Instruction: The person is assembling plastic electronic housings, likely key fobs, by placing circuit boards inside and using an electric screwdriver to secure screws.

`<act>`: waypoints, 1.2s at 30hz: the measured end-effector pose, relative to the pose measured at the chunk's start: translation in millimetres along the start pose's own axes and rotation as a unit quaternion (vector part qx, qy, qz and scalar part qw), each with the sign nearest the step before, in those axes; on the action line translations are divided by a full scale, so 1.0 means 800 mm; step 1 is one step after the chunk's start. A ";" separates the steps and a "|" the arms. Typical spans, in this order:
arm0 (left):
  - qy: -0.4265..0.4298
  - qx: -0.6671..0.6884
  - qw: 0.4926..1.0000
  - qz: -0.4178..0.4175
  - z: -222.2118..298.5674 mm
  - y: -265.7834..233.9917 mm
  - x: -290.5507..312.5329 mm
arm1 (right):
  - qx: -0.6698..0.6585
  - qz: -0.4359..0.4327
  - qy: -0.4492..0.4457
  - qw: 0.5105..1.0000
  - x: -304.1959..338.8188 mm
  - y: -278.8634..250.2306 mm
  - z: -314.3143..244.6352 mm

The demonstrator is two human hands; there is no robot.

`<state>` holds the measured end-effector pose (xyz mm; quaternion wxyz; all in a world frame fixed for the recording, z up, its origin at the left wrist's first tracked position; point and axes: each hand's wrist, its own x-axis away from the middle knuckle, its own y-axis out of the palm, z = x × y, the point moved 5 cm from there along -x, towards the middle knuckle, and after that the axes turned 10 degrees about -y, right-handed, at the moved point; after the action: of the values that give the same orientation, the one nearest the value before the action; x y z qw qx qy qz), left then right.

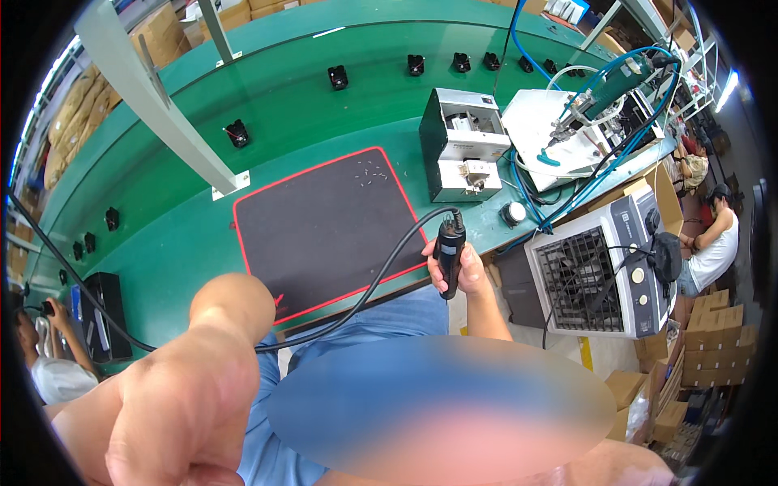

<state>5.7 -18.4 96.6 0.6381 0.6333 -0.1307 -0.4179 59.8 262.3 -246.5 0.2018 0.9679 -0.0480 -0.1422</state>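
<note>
**A:** Where's the right hand?

**B:** My right hand [460,271] is just off the near right corner of the black mat [324,231], past the table's near edge. Fingers are wrapped tight round a black electric screwdriver [450,253], held roughly upright. Its black cable [356,304] leaves the top, loops down across the mat's near edge and runs away to the left over the green table [284,113].

**A:** And the left?

**B:** My left hand [190,397] is raised close to the camera, nearer than the mat's near left corner. It's large and blurred in view. I cannot tell how far it is open, nor whether it holds anything.

**A:** Anything on the mat?

**B:** A scatter of small screws [371,172] near its far right corner. The mat has a red border.

**B:** Right of the mat, a grey box-shaped machine [462,146] stands on the table. Beyond that, further right, a second screwdriver with a green body [609,93] hangs tilted among blue hoses. A white fan unit [600,271] sits below the table, right of my right hand.

**A:** Other people?

**B:** One seated far right of the mat, another far left.
</note>
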 end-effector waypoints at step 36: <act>-0.098 -0.941 0.285 0.156 0.124 -0.620 -0.404 | 0.008 0.010 0.006 1.000 0.002 0.012 -0.002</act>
<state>-445.2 212.8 -225.1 0.8296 -0.4817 0.1945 -0.2049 61.4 253.7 -241.9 0.1959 0.9697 -0.0581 -0.1341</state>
